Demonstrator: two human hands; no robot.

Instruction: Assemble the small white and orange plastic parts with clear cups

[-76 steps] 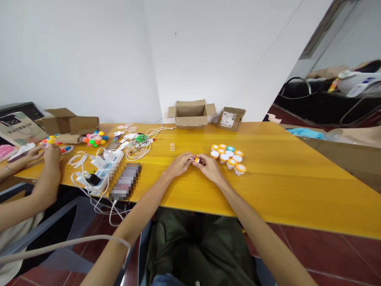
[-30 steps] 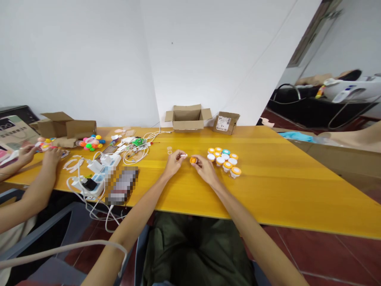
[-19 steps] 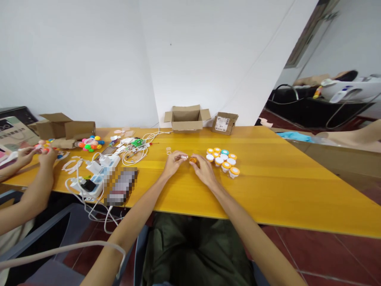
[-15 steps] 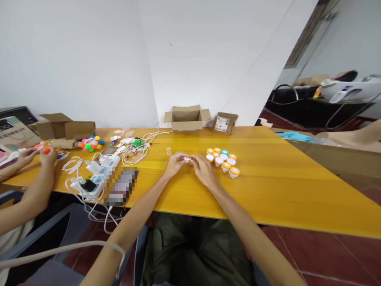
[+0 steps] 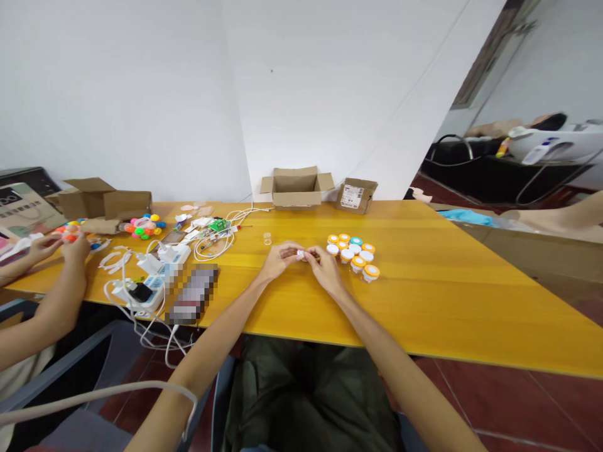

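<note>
Between my fingertips is a small white piece [image 5: 300, 255], mostly covered by the fingers, so its kind does not show. My left hand [image 5: 279, 260] pinches it from the left. From the right, my right hand [image 5: 323, 266] closes on it with thumb and forefinger. Just right of my right hand stand several small clear jars with round lids [image 5: 357, 260], orange-rimmed, white and one teal. A small clear ring-shaped cup [image 5: 267, 238] stands on the table beyond my left hand.
An open cardboard box [image 5: 296, 188] and a smaller labelled box [image 5: 357, 195] stand by the wall. To the left are a phone [image 5: 193, 295], a power strip [image 5: 160, 282] with cables, and colourful balls [image 5: 144, 226]. Another person's hands [image 5: 73, 246] work at far left.
My fingers have shifted slightly and the white piece has turned between them, showing a different side. The lidded jars stay in place.
</note>
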